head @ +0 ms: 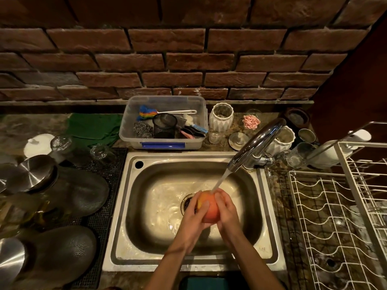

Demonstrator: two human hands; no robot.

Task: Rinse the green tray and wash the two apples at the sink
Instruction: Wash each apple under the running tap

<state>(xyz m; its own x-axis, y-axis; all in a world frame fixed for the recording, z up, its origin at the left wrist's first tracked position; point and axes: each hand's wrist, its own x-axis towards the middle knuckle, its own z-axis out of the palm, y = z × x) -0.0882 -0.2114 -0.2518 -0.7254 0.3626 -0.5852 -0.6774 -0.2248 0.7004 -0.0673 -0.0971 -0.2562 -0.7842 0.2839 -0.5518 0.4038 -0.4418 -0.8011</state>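
Holding one apple over the sink, the person cups it between both hands: the left hand wraps its left side, the right hand curls around its right. Water from the tap, at the sink's back right corner, lands on the apple's top. Behind the sink sits a clear tub of brushes; right of the sink stands a white wire rack.

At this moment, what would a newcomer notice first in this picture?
First, the apple held by the left hand and right hand under the faucet stream, over the steel sink. Then the brick wall behind, and the white dish rack at right.
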